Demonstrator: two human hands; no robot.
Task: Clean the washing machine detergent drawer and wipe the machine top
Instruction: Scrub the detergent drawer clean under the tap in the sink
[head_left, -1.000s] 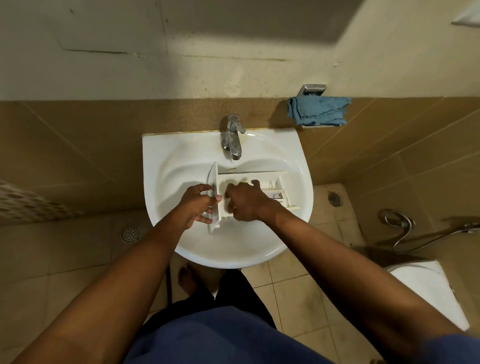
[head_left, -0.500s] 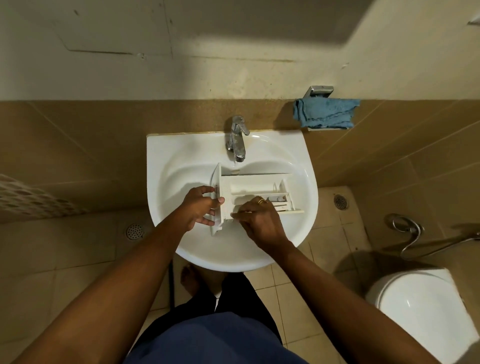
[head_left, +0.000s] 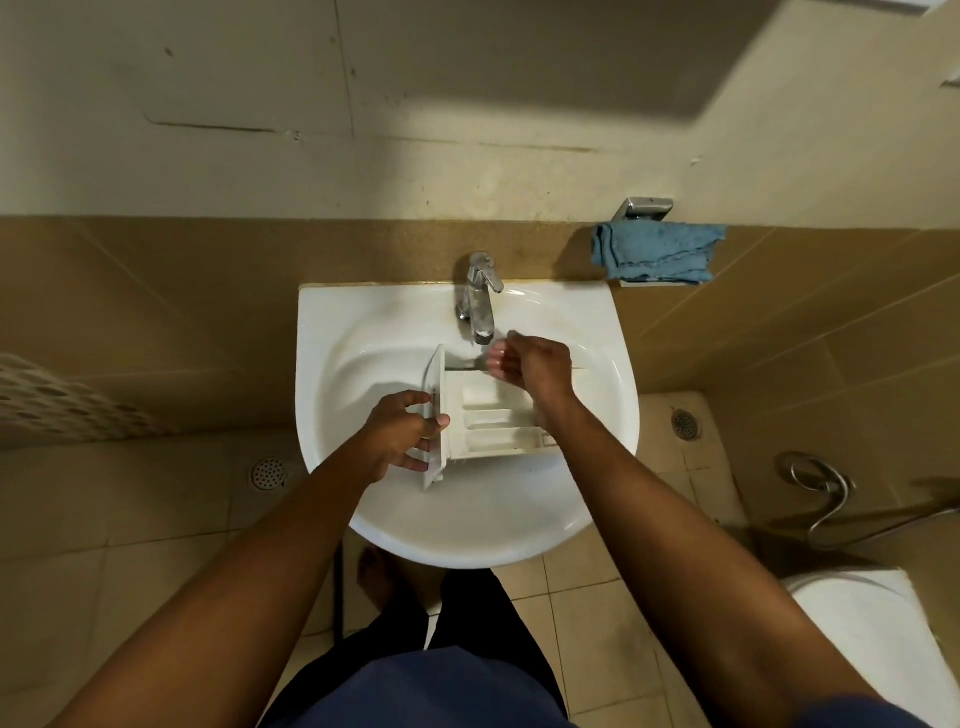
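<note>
A white detergent drawer lies in the white basin, compartments facing up, front panel to the left. My left hand grips that front panel, thumb on top and fingers curled round its edge. My right hand is lifted above the drawer's far edge, just below the chrome tap's spout, its fingers loosely curled and holding nothing. A blue cloth lies on a small wall shelf to the right of the tap.
The wall behind is tiled brown below and plastered above. A toilet stands at the lower right, with a spray hose on the wall above it. A perforated basket is at the left. Floor drains sit either side of the basin.
My right hand has left the drawer's compartments and risen toward the tap's spout. My left hand keeps its grip on the front panel. The drawer stays in the basin.
</note>
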